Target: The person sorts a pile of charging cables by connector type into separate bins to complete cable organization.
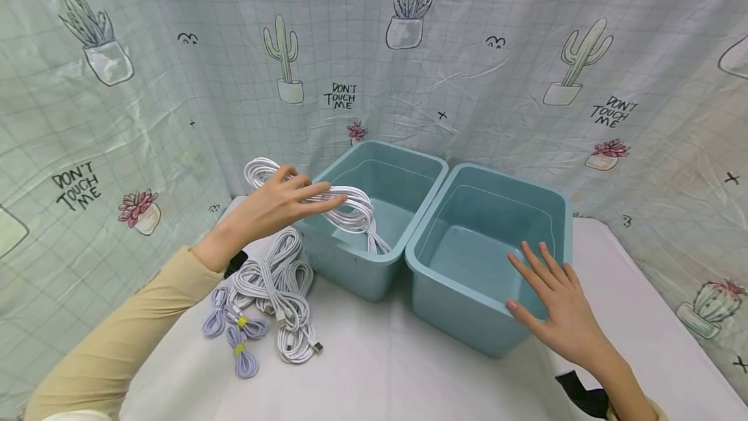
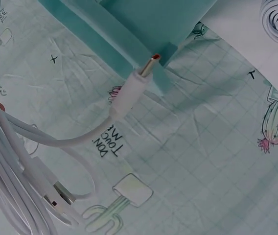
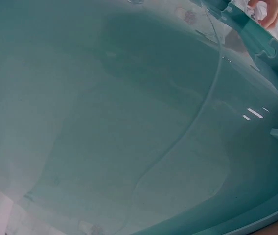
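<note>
My left hand (image 1: 286, 199) grips a coiled white USB cable (image 1: 353, 210) by its middle, over the near left side of the left teal bin (image 1: 345, 275). One loop sticks out past the back of the hand, and the other end hangs over the bin's opening. In the left wrist view the cable's small oval-tipped plug (image 2: 129, 95) dangles free, with a flat USB plug (image 2: 63, 193) below it. My right hand (image 1: 558, 307) is spread, fingers straight, above the near right rim of the right teal bin (image 1: 461, 317) and holds nothing.
Left of the bins lies a heap of coiled white cables (image 1: 280, 278). Beside it are several small lavender cable bundles (image 1: 245, 364), some with yellow ties. The bins stand side by side on a white-covered table (image 1: 350, 369), with a cactus-print curtain (image 1: 362, 57) behind.
</note>
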The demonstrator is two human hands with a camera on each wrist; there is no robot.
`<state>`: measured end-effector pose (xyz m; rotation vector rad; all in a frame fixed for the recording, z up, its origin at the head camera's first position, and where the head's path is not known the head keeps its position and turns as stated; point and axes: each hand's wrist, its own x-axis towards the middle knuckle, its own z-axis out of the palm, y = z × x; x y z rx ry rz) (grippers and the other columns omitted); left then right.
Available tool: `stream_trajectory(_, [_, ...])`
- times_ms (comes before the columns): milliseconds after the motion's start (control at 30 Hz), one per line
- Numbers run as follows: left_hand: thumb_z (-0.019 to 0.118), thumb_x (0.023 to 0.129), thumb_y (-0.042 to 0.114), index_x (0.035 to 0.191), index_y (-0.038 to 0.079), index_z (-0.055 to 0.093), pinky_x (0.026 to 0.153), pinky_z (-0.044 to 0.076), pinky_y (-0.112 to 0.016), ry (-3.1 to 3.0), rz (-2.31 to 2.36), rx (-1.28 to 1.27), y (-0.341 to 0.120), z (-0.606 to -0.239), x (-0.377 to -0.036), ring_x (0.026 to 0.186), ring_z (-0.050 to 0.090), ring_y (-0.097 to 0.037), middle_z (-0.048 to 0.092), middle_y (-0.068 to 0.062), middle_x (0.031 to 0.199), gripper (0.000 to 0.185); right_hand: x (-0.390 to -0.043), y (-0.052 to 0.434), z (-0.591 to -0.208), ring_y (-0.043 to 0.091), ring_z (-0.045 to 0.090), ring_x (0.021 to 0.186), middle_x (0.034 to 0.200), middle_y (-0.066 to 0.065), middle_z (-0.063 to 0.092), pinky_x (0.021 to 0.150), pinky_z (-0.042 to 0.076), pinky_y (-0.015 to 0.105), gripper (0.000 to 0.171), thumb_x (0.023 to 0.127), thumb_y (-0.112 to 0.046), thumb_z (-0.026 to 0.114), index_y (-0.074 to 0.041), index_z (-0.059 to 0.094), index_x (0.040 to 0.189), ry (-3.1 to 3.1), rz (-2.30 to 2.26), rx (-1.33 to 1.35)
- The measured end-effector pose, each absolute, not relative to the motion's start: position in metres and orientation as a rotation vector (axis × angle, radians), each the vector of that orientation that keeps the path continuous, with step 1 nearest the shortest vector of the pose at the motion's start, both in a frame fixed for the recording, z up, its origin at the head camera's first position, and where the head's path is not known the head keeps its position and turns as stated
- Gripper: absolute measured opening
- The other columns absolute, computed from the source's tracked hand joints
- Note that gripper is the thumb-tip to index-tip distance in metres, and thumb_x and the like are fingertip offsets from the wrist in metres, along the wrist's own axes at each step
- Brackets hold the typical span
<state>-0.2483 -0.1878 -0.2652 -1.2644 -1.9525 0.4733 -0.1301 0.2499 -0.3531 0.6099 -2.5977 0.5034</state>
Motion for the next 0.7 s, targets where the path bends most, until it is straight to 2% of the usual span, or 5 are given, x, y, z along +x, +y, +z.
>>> stream_trajectory(267, [0.063,0.076,-0.005,0.131,0.027,0.042,0.072,0.038,-0.036,-1.967,0.457,-1.251,-0.179,-0.26,-0.261,0.079,0.05,-0.021,0.053,0.001,0.109,0.067,-0.129,0.249,-0.354,0.017,0.001,0.14,0.15,-0.003,0.014,0.102,0.007,0.063,0.069,0.079,-0.031,0.063,-0.021,0.032,0.139,-2.599,0.497,0.612])
stream_trajectory(467, [0.06,0.078,-0.005,0.133,0.027,0.039,0.072,0.038,-0.036,-2.022,0.478,-1.238,-0.168,-0.255,-0.268,0.083,0.052,-0.021,0.054,0.001,0.111,0.067,-0.13,0.249,-0.354,0.023,0.004,0.14,0.15,-0.003,0.014,0.102,0.008,0.062,0.069,0.079,-0.03,0.064,-0.02,0.032,0.139,-2.597,0.484,0.612])
stream_trajectory(700, [0.058,0.079,-0.007,0.133,0.028,0.039,0.072,0.036,-0.036,-2.057,0.499,-1.245,-0.15,-0.25,-0.278,0.083,0.052,-0.021,0.053,0.0,0.112,0.067,-0.13,0.25,-0.353,0.017,0.001,0.14,0.15,-0.003,0.014,0.103,0.007,0.062,0.069,0.079,-0.03,0.064,-0.021,0.032,0.139,-2.596,0.488,0.614])
